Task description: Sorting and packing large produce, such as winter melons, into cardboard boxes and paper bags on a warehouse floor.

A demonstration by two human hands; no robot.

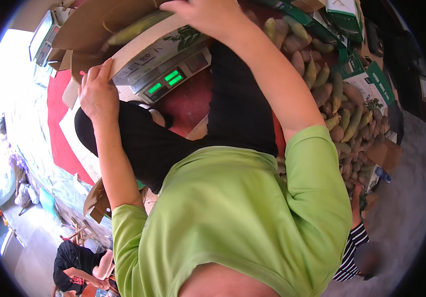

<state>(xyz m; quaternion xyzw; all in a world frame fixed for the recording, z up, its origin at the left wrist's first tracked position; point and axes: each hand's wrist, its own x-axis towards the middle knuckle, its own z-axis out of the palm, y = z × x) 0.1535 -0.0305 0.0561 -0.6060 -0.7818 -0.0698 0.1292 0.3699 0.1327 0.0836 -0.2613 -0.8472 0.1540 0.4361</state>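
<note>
A brown cardboard box (146, 59) with a printed outer wall rests on a digital scale (173, 81) with lit green displays. My left hand (99, 94) is closed on the box's near left flap, its fingers bent over the edge. My right hand (208, 15) is over the box's near right side; one digit stretches left, while the upper frame edge cuts off the rest. Inside the box, a long green-yellow piece of produce (138, 28) is partly visible. Whether my right hand touches the box cannot be told.
A large pile of brown and green elongated produce (341, 106) lies to the right. Green-and-white cartons (371, 81) stand beyond it. Another scale (44, 39) is at the far left. One person (81, 267) is at the lower left; another in striped clothing (351, 252) is at the lower right.
</note>
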